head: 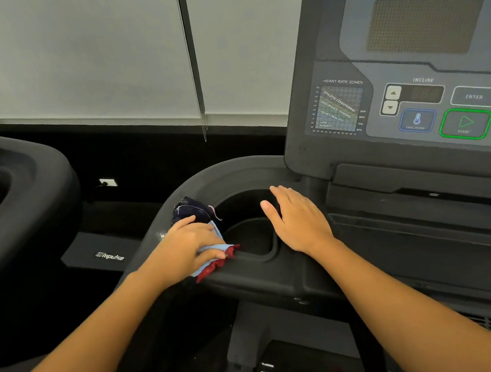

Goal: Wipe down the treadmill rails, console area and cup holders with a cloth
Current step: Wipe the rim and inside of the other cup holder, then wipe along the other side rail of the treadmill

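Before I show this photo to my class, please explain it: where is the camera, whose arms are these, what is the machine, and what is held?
The camera sits on a person's head, looking forward and down, so both bare arms are the wearer's own. The machine is a treadmill; its console, with a green START button, stands at the right. Beside it is a black cup holder. The left hand grips a crumpled cloth, dark blue, light blue and red, pressed on the cup holder's left rim. The right hand holds nothing and rests flat on the right rim. Window blinds hang behind.
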`<state>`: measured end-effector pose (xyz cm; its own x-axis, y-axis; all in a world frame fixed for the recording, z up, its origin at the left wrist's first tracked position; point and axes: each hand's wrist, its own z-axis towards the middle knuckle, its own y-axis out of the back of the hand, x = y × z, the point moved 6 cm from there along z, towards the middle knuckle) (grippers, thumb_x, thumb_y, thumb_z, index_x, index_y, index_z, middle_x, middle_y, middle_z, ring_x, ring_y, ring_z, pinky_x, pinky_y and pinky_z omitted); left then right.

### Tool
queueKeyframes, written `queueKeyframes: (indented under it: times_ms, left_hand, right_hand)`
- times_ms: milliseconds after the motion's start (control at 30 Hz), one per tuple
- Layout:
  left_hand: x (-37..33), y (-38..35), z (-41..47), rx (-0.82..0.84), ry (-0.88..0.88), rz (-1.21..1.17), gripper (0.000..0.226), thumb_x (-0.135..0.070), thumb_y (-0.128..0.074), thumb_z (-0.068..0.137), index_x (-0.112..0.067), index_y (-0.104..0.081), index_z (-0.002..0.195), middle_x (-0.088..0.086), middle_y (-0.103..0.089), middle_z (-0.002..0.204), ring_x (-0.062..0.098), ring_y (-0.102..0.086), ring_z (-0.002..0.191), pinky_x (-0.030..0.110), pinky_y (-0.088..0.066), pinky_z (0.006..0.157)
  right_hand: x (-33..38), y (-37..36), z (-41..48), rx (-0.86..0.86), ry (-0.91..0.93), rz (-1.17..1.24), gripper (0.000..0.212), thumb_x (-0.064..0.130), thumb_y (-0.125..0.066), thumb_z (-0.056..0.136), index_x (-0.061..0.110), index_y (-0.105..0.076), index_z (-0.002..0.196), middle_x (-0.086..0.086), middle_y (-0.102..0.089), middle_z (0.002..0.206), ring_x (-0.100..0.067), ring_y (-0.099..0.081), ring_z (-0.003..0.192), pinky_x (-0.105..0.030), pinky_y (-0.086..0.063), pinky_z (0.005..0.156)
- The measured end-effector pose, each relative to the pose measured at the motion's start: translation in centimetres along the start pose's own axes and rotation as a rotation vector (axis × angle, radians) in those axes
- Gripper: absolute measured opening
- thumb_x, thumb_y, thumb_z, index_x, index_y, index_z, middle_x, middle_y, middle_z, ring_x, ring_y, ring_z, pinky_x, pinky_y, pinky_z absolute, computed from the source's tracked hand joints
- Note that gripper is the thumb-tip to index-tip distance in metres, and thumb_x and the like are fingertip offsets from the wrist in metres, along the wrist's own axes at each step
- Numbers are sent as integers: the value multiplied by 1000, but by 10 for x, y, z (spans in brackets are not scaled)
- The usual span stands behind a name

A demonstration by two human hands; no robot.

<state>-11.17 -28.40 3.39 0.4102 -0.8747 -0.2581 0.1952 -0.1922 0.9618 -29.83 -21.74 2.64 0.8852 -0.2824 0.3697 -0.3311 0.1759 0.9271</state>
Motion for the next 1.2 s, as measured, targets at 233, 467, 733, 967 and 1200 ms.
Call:
queueKeyframes:
  times_ms: [233, 467, 733, 967, 1200]
  left_hand:
    - [14, 16, -5, 39, -72, 122, 58, -53, -26, 81, -20, -70, 101, -2, -67, 106, 19, -56, 113, 38, -25, 112]
    - [1, 62, -30, -488, 386, -670, 23, -31, -50, 92, -15, -62, 102, 4, -68, 90, 15, -66, 80, 24, -54, 70]
    - [-24, 49, -59, -766, 669, -1390, 58, -60, -32, 85, -14, -66, 98, 7, -73, 95, 18, -69, 90, 31, -52, 78]
    - [-23, 38, -81, -969, 789, -1418, 53, -58, -30, 92, -26, -72, 87, 6, -70, 88, 21, -67, 89, 29, -49, 74]
    - [2, 54, -107, -1092, 858, -808, 12, -13, -44, 92, -18, -52, 85, -11, -50, 81, -1, -51, 71, 18, -41, 68]
  right_hand:
    - [1, -2, 0, 25, 26, -28, 62, 54, -20, 97, 20, -21, 148, -6, -24, 155, -21, -17, 144, -36, -16, 115]
    - [8, 11, -3, 26, -12, 335, 58, 48, -27, 99, 19, -20, 149, -2, -25, 154, -16, -18, 143, -33, -18, 114]
    - [116, 14, -48, 97, 122, 925, 48, 43, -37, 98, 28, -33, 143, 6, -39, 144, 3, -36, 125, -20, -31, 105]
    - [183, -25, -87, 334, 265, 1167, 52, 51, -52, 89, 47, -26, 134, 11, -31, 147, 3, -35, 131, -23, -34, 108]
    - [200, -33, -90, 414, 243, 1085, 37, 47, -36, 96, 41, -42, 132, 24, -51, 121, 15, -48, 110, -9, -37, 95]
